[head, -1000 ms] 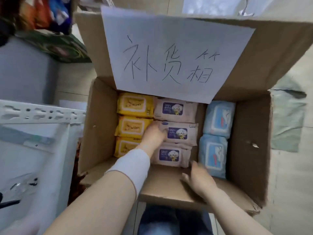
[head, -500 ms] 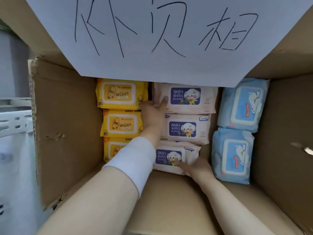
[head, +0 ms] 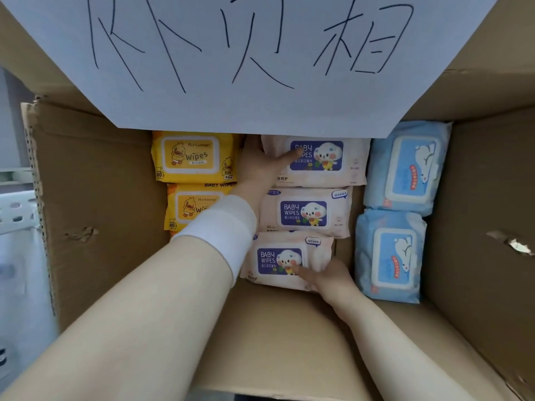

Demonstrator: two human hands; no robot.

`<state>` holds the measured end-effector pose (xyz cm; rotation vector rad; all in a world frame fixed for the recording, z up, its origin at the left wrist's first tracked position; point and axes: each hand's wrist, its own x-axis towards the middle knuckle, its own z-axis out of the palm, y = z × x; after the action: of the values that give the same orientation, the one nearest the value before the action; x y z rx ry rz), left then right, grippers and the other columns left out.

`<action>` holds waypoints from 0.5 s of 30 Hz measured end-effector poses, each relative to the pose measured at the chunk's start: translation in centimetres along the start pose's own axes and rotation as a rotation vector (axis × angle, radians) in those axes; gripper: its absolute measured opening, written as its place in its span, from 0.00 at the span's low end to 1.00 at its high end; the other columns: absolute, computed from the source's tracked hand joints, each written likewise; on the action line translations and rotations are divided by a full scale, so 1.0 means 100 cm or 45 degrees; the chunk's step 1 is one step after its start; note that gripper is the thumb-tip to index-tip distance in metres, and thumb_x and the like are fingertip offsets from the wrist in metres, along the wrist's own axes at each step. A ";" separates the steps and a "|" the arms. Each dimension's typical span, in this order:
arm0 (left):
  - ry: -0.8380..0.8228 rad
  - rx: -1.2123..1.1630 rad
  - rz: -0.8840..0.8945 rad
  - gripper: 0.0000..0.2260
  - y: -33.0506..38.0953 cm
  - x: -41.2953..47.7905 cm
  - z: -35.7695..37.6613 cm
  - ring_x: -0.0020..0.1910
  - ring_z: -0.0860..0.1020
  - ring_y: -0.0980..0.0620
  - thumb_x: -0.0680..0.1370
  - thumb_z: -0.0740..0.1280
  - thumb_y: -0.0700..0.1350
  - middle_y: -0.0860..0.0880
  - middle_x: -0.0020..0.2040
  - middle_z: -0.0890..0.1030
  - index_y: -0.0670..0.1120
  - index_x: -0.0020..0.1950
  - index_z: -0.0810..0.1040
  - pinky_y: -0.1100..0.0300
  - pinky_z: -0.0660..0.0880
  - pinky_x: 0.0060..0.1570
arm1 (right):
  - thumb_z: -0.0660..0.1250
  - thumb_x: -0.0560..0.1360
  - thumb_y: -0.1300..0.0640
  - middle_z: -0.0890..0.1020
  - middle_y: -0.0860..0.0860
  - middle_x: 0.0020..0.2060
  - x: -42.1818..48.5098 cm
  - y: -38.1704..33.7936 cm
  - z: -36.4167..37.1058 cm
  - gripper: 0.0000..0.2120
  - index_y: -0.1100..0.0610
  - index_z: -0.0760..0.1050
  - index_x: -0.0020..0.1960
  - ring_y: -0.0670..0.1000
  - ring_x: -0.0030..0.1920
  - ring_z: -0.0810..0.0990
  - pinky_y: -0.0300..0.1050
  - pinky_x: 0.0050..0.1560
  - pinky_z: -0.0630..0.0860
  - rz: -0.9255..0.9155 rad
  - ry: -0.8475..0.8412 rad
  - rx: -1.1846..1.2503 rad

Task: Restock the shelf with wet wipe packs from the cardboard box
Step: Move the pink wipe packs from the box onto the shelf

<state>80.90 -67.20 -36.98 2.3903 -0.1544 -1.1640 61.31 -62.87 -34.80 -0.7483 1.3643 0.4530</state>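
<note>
An open cardboard box (head: pixel 95 198) holds three columns of wet wipe packs. On the left lie yellow packs (head: pixel 191 156), in the middle three pink "Baby Wipes" packs, on the right two blue packs (head: pixel 408 166). My left hand (head: pixel 257 169) reaches into the gap between the yellow column and the far pink pack (head: pixel 327 166), with its thumb lying across that pack's top. My right hand (head: pixel 327 277) grips the near pink pack (head: pixel 278 260) at its front right corner, thumb on top. The middle pink pack (head: pixel 304 212) lies untouched between them.
A white paper sign (head: pixel 246 53) with handwritten characters hangs over the box's far side and hides what is behind it. A white perforated metal shelf rail (head: pixel 14 209) shows at the left edge. The box's front flap (head: pixel 275 342) lies under my forearms.
The view has closed in on the box. My left hand slid from the middle pink pack to the far one. My right hand moved off the front flap onto the near pink pack.
</note>
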 end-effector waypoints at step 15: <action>0.094 -0.272 0.266 0.26 -0.006 -0.023 0.006 0.58 0.76 0.46 0.66 0.76 0.47 0.43 0.58 0.78 0.41 0.60 0.72 0.47 0.75 0.58 | 0.73 0.70 0.56 0.79 0.48 0.44 -0.018 0.000 -0.033 0.11 0.51 0.71 0.47 0.44 0.38 0.77 0.30 0.33 0.75 -0.085 0.077 -0.111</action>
<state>78.89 -66.19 -35.94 2.1681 -0.2371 -0.9446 58.72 -64.99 -33.16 -0.8825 1.3785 0.4422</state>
